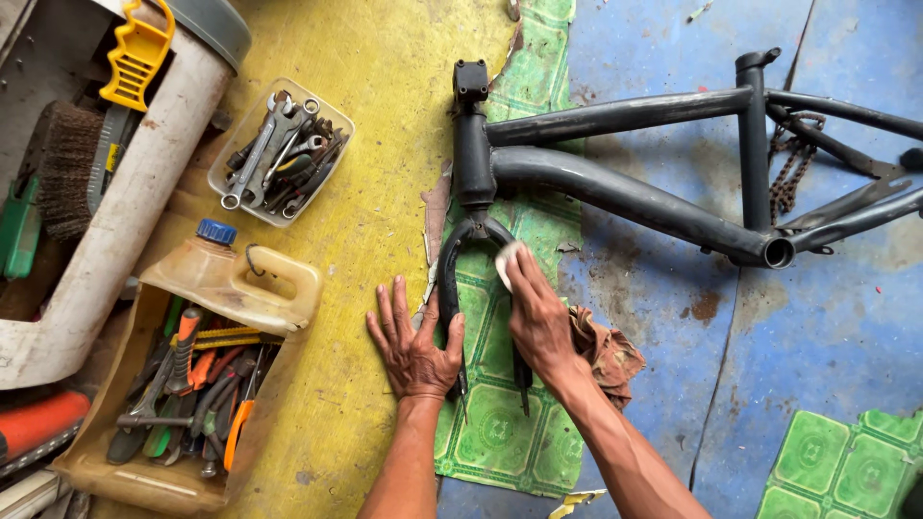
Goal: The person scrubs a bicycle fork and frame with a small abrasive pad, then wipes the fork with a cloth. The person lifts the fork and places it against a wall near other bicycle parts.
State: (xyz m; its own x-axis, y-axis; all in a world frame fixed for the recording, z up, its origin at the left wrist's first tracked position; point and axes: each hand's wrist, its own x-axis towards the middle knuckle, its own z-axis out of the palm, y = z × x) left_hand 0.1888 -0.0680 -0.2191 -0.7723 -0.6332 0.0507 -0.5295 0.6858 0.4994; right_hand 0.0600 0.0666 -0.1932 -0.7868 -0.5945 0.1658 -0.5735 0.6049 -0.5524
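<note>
Left hand (415, 344): flat, fingers spread wide, palm pressing the left blade of the black steel bicycle fork (460, 252) to the floor; grips nothing.

Right hand (536, 312): fingers closed on a small pale scrap of abrasive or cloth (504, 261), held against the right side of the fork crown. A crumpled brown rag (608, 351) lies just under the wrist.

Green patterned vinyl mat (500, 423): spread on the floor beneath the fork and both hands.

Cut-open tan plastic jug (183, 404): left of the hands, filled with screwdrivers and pliers with orange and green handles.

Dark grey tubular bicycle frame (615, 192): lies flat on the blue and yellow painted floor (375, 125), fork fitted in its head tube, pointing toward the person. A rusty chain (790, 163) hangs at the rear stays.

Clear rectangular plastic tray (281, 154): farther left, holding steel spanners.

Stiff brown brush (65, 168): far left edge, beside a yellow plastic handle (137, 53).
</note>
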